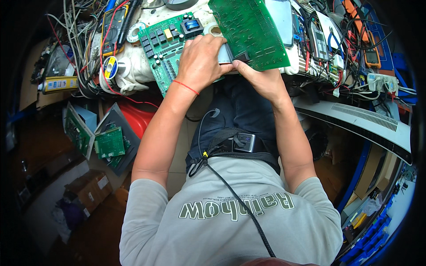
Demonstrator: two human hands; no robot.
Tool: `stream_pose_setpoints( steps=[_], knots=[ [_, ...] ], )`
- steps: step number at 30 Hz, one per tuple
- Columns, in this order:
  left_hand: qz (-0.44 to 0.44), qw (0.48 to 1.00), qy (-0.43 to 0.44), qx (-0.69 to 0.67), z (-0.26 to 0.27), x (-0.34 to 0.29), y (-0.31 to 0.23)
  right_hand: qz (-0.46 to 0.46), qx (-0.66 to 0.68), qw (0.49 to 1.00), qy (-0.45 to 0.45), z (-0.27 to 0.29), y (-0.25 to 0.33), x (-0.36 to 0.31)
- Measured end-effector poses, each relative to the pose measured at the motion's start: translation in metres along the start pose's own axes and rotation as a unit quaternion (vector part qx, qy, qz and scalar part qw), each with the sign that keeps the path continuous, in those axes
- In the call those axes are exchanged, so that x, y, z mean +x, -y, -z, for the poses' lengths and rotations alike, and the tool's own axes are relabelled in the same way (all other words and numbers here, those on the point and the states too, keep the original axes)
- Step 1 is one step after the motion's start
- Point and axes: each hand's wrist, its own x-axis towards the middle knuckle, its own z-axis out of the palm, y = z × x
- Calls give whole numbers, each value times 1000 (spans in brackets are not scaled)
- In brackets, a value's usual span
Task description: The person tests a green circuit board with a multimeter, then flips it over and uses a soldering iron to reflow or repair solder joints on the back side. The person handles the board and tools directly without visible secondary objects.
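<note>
A green circuit board [250,33], upper centre of the frame, is held low by the right hand [264,84], most fingers hidden beneath. The left hand's [199,60] fingers are curled by a grey part [225,54]; grip can't be told. Probably light, stiff, crackable tbh, so best held by its edges.

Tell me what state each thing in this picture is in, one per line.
Large green board: tilted, soldered side showing
Right hand: closed on that board's lower edge
Left hand: fingers curled, grip unclear
Component board: lying component side up
Yellow-edged multimeter: on or off unclear
Orange-edged multimeter: on or off unclear
</note>
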Motion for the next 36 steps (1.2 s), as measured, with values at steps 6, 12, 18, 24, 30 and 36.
stream_pose_setpoints(
  steps=[6, 12, 18, 24, 30, 36],
  knots=[
    [-8, 1000, -15, 18, 5, 3, -6, 7, -57, 998, 8, 3, -7, -2],
    [0, 998, 24, 61, 11, 9, -14, 13, -59, 998, 12, 2, -8, -4],
    [12, 999, 48, 14, 7, 9, -7, 63, -68, 995, -20, -5, -10, -1],
    [-48, 998, 21, -30, 3, 8, 4, 102, -126, 987, -14, 0, -10, 0],
    [-69, 997, 12, -31, 5, 9, 7, 139, -116, 983, -14, 2, -12, 3],
    [-46, 997, 10, -57, 3, 5, 6, 136, -122, 983, -30, -3, -10, 0]
  ],
)
